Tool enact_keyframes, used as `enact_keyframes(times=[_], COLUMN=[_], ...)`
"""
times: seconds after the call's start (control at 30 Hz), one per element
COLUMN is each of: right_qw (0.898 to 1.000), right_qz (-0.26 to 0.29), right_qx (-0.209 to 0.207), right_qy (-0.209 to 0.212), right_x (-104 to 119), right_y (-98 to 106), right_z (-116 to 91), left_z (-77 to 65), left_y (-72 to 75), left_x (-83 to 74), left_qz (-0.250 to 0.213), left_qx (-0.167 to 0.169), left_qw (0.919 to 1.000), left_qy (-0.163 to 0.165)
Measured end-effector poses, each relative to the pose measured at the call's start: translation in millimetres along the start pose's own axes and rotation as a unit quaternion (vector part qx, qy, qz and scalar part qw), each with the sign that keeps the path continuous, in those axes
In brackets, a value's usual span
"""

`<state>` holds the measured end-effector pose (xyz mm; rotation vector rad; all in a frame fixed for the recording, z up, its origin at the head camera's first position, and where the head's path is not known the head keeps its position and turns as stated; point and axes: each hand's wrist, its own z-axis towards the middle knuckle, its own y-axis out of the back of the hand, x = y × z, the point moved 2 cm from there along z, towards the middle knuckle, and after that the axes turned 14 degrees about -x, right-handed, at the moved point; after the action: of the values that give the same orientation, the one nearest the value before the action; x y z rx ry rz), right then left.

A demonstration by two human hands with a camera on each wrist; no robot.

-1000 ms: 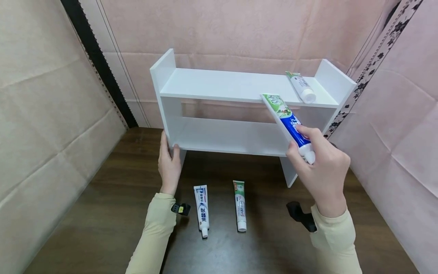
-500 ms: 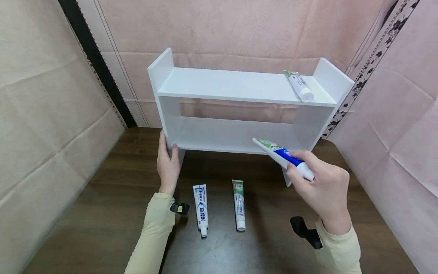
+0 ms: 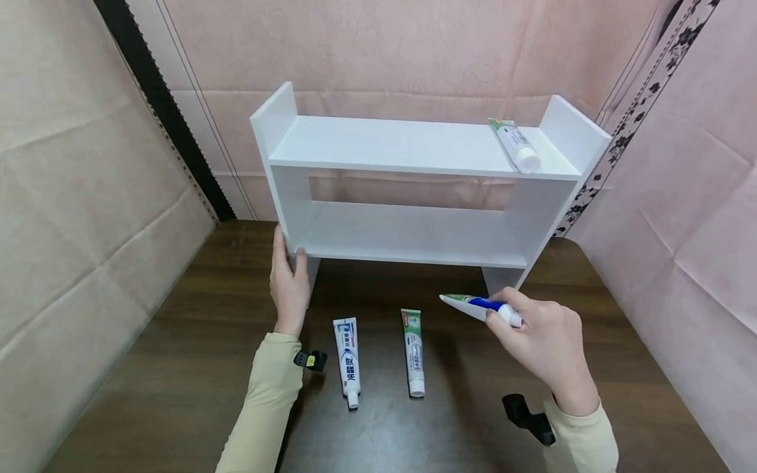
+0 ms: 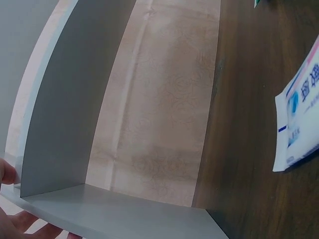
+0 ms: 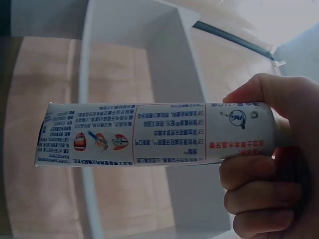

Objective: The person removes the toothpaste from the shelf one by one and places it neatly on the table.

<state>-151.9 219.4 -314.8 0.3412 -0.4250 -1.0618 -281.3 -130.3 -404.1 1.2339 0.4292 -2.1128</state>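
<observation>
My right hand (image 3: 547, 341) pinches a blue, green and white toothpaste tube (image 3: 473, 305) near its cap end, just in front of the shelf's right leg. In the right wrist view the printed white back of the toothpaste tube (image 5: 124, 134) faces the camera, with thumb and curled fingers at its cap end. My left hand (image 3: 290, 286) grips the lower left side panel of a white two-tier shelf (image 3: 384, 167). Its fingers lie outside the panel, the thumb at the front edge. Another white toothpaste tube (image 3: 516, 146) lies on the upper tier at the right.
Two more tubes lie on the dark wooden table (image 3: 195, 368) before the shelf: a white and blue toothpaste tube (image 3: 348, 361) and a green and white one (image 3: 413, 351). Pale pink cloth (image 3: 402, 46) hangs behind the shelf and at both sides.
My right hand has lowered the toothpaste tube from in front of the upper tier to below the lower tier, tilting it flatter. The left hand keeps its grip on the side panel.
</observation>
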Motion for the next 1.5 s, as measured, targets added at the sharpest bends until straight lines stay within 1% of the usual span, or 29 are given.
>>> enact_keyframes(times=[0.17,0.27,0.33,0.43,0.5,0.7,0.87,1.03,1.17,1.23,1.33,1.5], right_qw=[0.999,0.995,0.989,0.977,0.971,0.96,0.946,0.933,0.919,0.914,0.908,0.904], right_qz=[-0.016,-0.032,-0.039,-0.045,-0.044,-0.042,-0.054,-0.066,-0.064,-0.063,-0.063,-0.066], right_qx=[0.045,0.091,0.134,0.196,0.222,0.248,0.286,0.32,0.354,0.37,0.385,0.395], right_qy=[-0.018,-0.032,-0.046,-0.068,-0.078,-0.121,-0.145,-0.15,-0.159,-0.157,-0.151,-0.152], right_x=[-6.4,-10.7,-13.9,-19.2,-22.0,-25.8,-24.3,-20.2,-18.2,-18.3,-20.5,-24.4], right_y=[-12.2,-22.4,-29.7,-41.1,-47.7,-61.1,-69.4,-79.6,-84.8,-86.4,-88.3,-92.0], right_z=[-12.9,-22.2,-28.6,-39.2,-46.4,-62.6,-71.4,-80.7,-88.2,-91.6,-96.3,-101.5], left_z=[0.0,0.1,-0.1,-0.5,-0.9,-1.1,-1.7,-2.2,-2.3,-2.4,-2.2,-1.8], left_y=[-0.2,-0.1,0.1,-0.7,-0.9,-3.1,-4.4,-4.1,-4.6,-4.4,-4.1,-4.0], left_x=[1.2,1.6,1.7,2.1,1.7,1.4,1.3,0.9,1.0,1.2,1.7,2.4], left_qz=[-0.001,-0.002,-0.004,-0.007,-0.007,-0.006,-0.007,-0.021,-0.022,-0.019,-0.016,-0.013], left_qx=[-0.005,-0.006,-0.007,-0.005,-0.005,-0.003,-0.002,-0.009,-0.005,-0.004,-0.006,-0.008], left_qw=[1.0,1.0,1.0,1.0,1.0,1.0,1.0,0.9997,0.9998,0.9998,0.9999,0.9999], left_qy=[-0.001,-0.001,0.0,0.001,0.001,0.0,-0.001,0.0,-0.002,-0.003,-0.001,0.0])
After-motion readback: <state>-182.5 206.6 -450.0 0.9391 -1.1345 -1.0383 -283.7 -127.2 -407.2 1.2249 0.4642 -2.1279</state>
